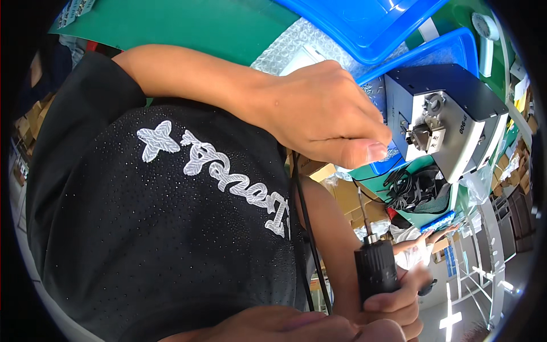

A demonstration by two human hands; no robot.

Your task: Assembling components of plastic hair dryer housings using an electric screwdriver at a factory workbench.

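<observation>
My left hand [330,114] is closed, thumb pressed against the curled fingers; whatever it may pinch is hidden. Just beyond its fingertips stands a boxy screw feeder [441,117], dark-topped with a pale front and a metal outlet. I cannot tell whether the hand touches it. My right hand [393,308] is wrapped round a black electric screwdriver [376,268]. Its thin bit [363,208] points up toward the area below my left thumb. Small loose screws [373,91] lie in blue beside the feeder.
Blue plastic bins [364,28] sit on the green table [188,23] over bubble wrap [285,43]. A coiled black cable [401,185] lies beside the feeder. Dark cords [307,228] run down past my shirt. Further off are another person in white [407,245] and cardboard boxes [347,196].
</observation>
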